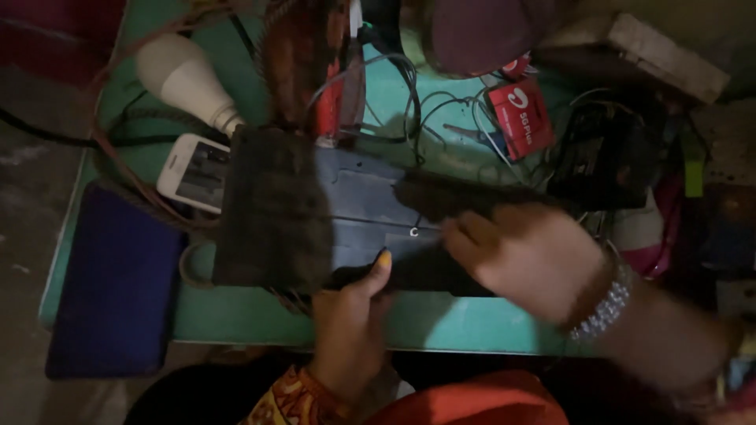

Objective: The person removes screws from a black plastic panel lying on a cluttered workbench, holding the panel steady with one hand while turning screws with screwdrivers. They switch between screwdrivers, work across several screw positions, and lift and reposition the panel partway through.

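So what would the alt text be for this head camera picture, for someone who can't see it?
Two hands work on a dark flat device on a cluttered green table: the left hand grips its near edge, the right hand rests on top. A white bulb, a white phone and tangled wires lie behind.

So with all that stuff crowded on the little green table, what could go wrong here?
1. The white bulb lies loose on its side near the table edge; a nudge might roll it off.
2. Tangled wires lie right behind the dark flat device that the left hand and right hand work on; a hand could snag them.
3. The white phone sits against a dark panel; shifting that could push it.
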